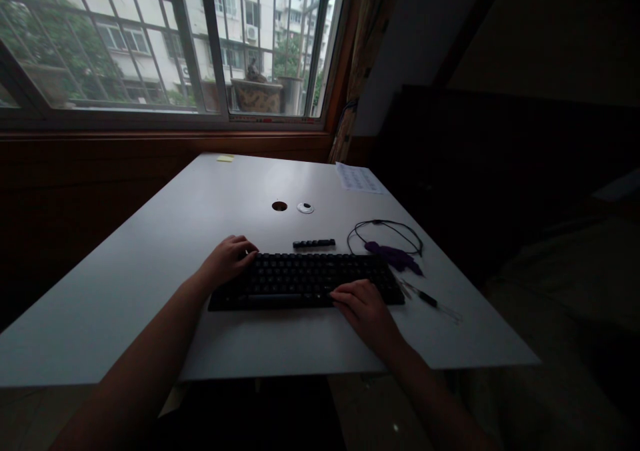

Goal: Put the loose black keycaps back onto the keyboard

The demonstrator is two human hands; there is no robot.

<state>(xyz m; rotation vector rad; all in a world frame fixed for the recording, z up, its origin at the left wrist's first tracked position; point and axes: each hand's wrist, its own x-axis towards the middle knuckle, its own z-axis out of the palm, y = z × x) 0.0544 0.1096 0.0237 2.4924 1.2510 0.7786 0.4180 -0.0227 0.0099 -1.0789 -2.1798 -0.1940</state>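
A black keyboard (285, 281) lies flat near the front of the white desk. At its upper left corner is my left hand (227, 261), fingers bent and thumb close beneath them, gripping the keyboard's edge. My right hand (365, 308) rests over the right part of the lower key rows. Its fingertips are drawn together at a key near the bottom edge; anything small between them is hidden. Just behind the keyboard sits a short row of black keycaps (314, 243). To the right, a thin tool with a black handle (427, 298) and wire ends lies on the desk.
A coiled black cable (387, 223) and a crumpled purple cloth (395, 256) lie behind the keyboard's right end. Further back are a round desk hole (279, 206), its white cover (305, 208), a printed sheet (360, 178) and yellow notes (225, 158). A barred window (270, 51) stands beyond the desk.
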